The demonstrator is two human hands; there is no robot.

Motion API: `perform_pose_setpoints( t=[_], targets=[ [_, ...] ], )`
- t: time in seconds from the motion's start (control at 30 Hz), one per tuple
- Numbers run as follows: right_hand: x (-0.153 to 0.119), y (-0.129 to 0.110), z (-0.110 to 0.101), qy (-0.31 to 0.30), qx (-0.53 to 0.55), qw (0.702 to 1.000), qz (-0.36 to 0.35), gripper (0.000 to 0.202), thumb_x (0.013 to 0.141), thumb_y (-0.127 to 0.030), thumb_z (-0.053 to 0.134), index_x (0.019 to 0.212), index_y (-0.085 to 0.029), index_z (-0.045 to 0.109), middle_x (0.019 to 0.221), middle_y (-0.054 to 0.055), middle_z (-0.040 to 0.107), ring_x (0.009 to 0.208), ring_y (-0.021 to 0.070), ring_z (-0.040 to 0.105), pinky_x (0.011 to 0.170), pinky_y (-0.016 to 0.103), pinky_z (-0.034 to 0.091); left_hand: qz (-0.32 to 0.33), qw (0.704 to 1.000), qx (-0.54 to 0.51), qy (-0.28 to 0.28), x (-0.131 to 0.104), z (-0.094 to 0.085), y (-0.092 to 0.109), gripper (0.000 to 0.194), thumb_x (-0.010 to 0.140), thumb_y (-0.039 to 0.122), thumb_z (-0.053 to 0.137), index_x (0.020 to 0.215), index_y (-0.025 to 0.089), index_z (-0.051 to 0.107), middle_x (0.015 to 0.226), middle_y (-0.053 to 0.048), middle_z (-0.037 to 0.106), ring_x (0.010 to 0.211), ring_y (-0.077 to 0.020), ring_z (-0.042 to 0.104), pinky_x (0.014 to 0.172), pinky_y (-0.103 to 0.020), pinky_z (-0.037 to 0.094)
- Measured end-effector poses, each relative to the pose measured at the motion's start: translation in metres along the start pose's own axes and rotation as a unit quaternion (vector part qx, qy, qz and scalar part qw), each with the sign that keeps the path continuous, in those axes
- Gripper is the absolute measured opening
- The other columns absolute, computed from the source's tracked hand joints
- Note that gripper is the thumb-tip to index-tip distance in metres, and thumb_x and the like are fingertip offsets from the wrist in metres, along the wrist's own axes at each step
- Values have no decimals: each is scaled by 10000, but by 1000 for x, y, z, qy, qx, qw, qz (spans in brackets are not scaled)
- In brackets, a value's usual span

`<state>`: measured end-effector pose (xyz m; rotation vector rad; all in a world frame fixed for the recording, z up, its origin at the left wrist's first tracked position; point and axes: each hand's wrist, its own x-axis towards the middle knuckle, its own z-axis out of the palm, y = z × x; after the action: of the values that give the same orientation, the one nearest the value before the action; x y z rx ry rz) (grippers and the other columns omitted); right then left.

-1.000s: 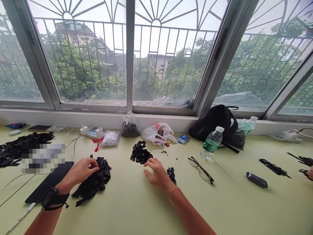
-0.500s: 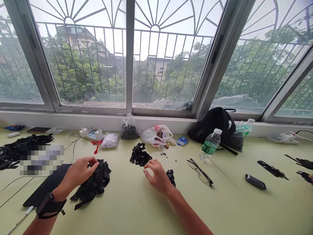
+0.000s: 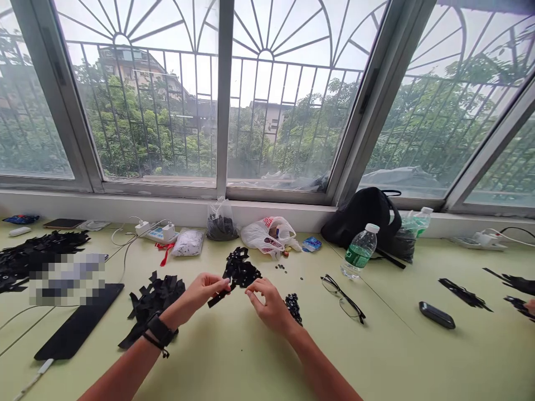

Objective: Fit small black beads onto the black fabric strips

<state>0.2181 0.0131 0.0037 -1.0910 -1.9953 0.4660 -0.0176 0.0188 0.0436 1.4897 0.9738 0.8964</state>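
strip (image 3: 216,299) pinched by your left hand (image 3: 191,299), now off the pile (image 3: 159,292) | near your right hand (image 3: 271,307), grip unclear

A short, flat black strip (image 3: 217,298) slants between the fingertips of the left hand (image 3: 203,292). Just beyond, a small heap of black pieces (image 3: 242,271), dotted with what appear to be metal fittings, lies beside the right hand (image 3: 270,306). Loose black strips (image 3: 156,295) pile up at left; small dark rings (image 3: 293,307) cluster at right.
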Motion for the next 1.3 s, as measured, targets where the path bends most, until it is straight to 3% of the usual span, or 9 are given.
perform_pose_setpoints(
  t=[0.1, 0.27, 0.47, 0.57, 0.7, 0.87, 1.0, 1.2, 1.3],
  targets=[
    [0, -2, 0, -34, 32, 999, 20, 315, 1005, -397, 477, 871, -211, 693, 856, 40, 685, 857, 204, 598, 753, 316, 459, 8, 997, -61, -44, 5, 20, -27, 405, 779, 525, 745, 947, 160, 797, 887, -90, 757, 821, -222, 653, 730, -303, 481],
    [1, -1, 4, -71, 75, 994, 46, 311, 917, -492, 616, 861, -195, 689, 832, 30, 687, 770, 178, 591, 652, 270, 422, 42, 987, -121, -92, 2, 37, -49, 347, 698, 366, 857, 969, 160, 790, 976, -107, 762, 875, -227, 659, 812, -323, 479],
    [3, 2, 5, -58, 175, 979, 92, 354, 906, -530, 624, 922, -177, 651, 764, 9, 638, 673, 141, 543, 596, 245, 402, 41, 990, -125, -50, 1, 38, -42, 393, 678, 342, 872, 1007, 176, 736, 701, -13, 667, 678, -159, 615, 665, -265, 462],
    [3, 0, 3, -59, 208, 970, 109, 374, 885, -544, 652, 976, -181, 631, 769, 3, 618, 673, 136, 536, 590, 235, 404, 43, 990, -132, 1, -1, 34, -36, 415, 677, 370, 871, 1020, 196, 716, 804, -30, 684, 778, -193, 664, 741, -290, 494],
    [0, -4, 5, -139, 236, 955, 113, 404, 827, -516, 731, 1050, -195, 625, 778, -9, 615, 661, 125, 519, 574, 220, 397, 55, 988, -133, 56, -3, 32, -34, 408, 698, 384, 855, 1037, 202, 723, 912, -49, 688, 832, -218, 691, 759, -305, 506],
    [-2, -9, 13, -164, 194, 964, 84, 315, 878, -493, 663, 873, -178, 663, 746, -1, 636, 621, 115, 501, 542, 217, 346, 49, 988, -126, 69, 1, 37, -38, 353, 686, 416, 857, 928, 176, 766, 866, -80, 738, 805, -235, 684, 745, -328, 520],
    [1, -8, 13, -141, 202, 965, 93, 354, 907, -513, 606, 837, -173, 673, 737, 17, 652, 637, 137, 534, 543, 227, 359, 53, 986, -129, 93, 4, 37, -40, 324, 700, 446, 839, 849, 166, 772, 844, -86, 748, 801, -229, 670, 762, -329, 525],
    [6, 3, 7, -85, 215, 967, 108, 421, 946, -551, 529, 807, -176, 661, 728, 30, 653, 671, 157, 559, 613, 253, 419, 47, 987, -114, 108, 4, 33, -36, 496, 747, 449, 794, 1176, 216, 703, 835, -24, 670, 707, -156, 602, 689, -284, 512],
    [5, 6, 7, -68, 196, 971, 115, 445, 940, -565, 532, 765, -174, 651, 692, 22, 634, 628, 148, 541, 589, 251, 405, 30, 990, -93, 98, 2, 36, -35, 494, 783, 465, 747, 1200, 204, 699, 829, -29, 652, 698, -155, 585, 666, -282, 497]
  ],
)
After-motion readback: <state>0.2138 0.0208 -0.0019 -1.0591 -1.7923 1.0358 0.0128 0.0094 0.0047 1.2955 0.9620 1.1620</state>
